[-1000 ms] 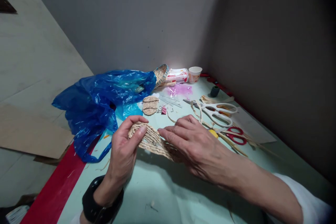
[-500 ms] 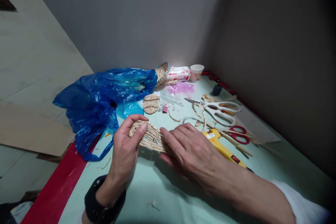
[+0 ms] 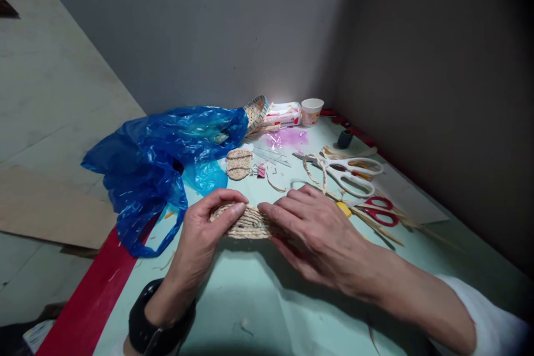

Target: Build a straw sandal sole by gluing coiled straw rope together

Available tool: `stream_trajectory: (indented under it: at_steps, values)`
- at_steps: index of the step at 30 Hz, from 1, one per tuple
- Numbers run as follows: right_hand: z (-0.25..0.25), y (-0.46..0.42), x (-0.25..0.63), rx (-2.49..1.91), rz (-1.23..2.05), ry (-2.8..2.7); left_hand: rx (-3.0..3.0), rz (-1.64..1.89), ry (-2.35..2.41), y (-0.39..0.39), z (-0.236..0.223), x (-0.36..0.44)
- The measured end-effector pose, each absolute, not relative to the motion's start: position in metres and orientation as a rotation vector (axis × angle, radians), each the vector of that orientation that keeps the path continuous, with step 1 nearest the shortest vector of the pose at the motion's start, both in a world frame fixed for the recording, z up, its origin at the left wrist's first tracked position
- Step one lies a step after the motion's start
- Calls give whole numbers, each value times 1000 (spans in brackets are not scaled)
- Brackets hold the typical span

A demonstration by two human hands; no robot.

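Between my hands, above the table, is an oval piece of coiled, braided straw (image 3: 250,223). My left hand (image 3: 208,228) grips its left end, thumb on top and fingers behind. My right hand (image 3: 312,233) holds the right end, which its fingers cover. Beyond them lies a small round woven straw piece (image 3: 239,164) with two dark lines across it. A pink binder clip (image 3: 261,171) is beside that. A yellow glue gun (image 3: 344,209) shows only in part behind my right hand.
A blue plastic bag (image 3: 158,144) spreads over the left side, against a woven basket (image 3: 256,113). White-handled scissors (image 3: 346,171), red-handled scissors (image 3: 379,211) and straw strips lie at right. A paper cup (image 3: 311,112), a tissue pack (image 3: 286,114) and a dark thread spool (image 3: 345,139) stand farther back.
The straw piece has turned from slanting down rightward to nearly level, and looks flatter. My right hand shifted along it, uncovering the glue gun and then mostly covering it again. Both hands keep hold.
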State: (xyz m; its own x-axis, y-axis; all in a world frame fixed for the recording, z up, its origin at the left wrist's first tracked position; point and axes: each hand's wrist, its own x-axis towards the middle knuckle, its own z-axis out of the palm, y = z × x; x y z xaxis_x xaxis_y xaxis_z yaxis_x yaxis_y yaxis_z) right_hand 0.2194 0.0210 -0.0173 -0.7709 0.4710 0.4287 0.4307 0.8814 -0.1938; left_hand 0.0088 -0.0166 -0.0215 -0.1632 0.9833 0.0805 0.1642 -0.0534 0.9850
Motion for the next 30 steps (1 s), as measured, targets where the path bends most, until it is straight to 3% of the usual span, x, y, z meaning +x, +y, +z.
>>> stream_trajectory:
  at_steps: [21, 30]
  values:
    - [-12, 19, 231, -524, 156, -2794, 1097, 1032, 1422, -19, -17, 24]
    - [-9, 20, 233, -585, 178, -2815, 1345, 949, 1409, -16, -16, 15]
